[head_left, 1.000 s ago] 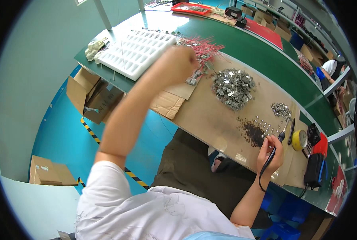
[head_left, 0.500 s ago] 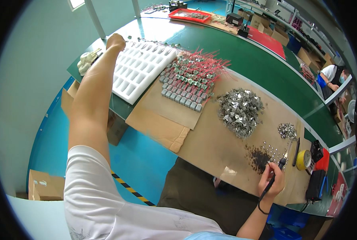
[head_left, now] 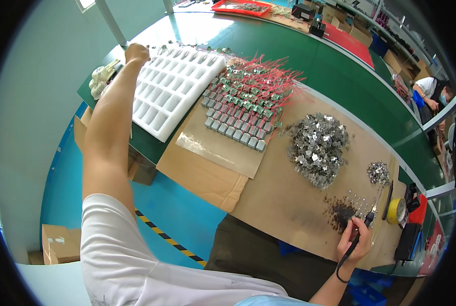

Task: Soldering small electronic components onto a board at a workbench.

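My left arm stretches to the far left. My left hand (head_left: 137, 52) looks closed at the far left corner of a white foam tray (head_left: 161, 133) with rows of hollows; what its fingers hold is hidden. On the near right, my right hand (head_left: 356, 241) is wrapped round the black handle of a soldering iron (head_left: 370, 216), its metal tip pointing away and its cord trailing past my wrist. Beside that hand lie dark crumbs (head_left: 340, 211) and scattered small silver bits. Right of the tray stand rows of small grey motors (head_left: 238, 133) with green parts and red wires.
A heap of silver metal pieces (head_left: 319, 148) and a smaller pile (head_left: 378, 173) lie on the brown board. Yellow tape (head_left: 396, 211) and a black box (head_left: 407, 241) sit at the right. A cream-coloured object (head_left: 101, 79) is left of the tray. Another person (head_left: 432, 94) works far right.
The view has shifted slightly, so the bench things sit a little differently in it. My left hand stays at the tray's far corner; my right hand still holds the soldering iron.
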Motion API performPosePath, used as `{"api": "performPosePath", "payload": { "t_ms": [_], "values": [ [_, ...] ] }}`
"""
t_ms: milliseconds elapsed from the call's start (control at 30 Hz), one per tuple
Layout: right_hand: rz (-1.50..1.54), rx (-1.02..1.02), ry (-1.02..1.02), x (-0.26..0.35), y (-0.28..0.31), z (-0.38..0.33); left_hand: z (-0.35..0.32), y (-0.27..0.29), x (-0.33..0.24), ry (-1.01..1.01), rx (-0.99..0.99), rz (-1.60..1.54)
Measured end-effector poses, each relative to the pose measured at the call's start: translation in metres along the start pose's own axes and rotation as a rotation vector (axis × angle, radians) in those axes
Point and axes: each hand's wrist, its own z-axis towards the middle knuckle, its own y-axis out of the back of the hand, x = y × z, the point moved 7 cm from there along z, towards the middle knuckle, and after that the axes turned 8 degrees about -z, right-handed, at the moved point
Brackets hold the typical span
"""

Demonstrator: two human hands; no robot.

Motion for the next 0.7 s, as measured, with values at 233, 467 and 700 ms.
{"api": "performPosePath", "payload": {
  "t_ms": [233, 467, 700],
  "values": [
    [0.008, -0.001, 0.011, 0.008, -0.003, 0.008, -0.135, 0.024, -0.106, -0.208, 0.245, -0.420],
    [0.027, 0.062, 0.017, 0.009, -0.003, 0.006, -0.262, 0.008, -0.152, -0.388, 0.585, -0.351],
    [0.003, 0.074, 0.063, 0.010, 0.003, 0.005, -0.299, -0.008, -0.146, -0.312, 0.683, -0.337]
  ]
}}
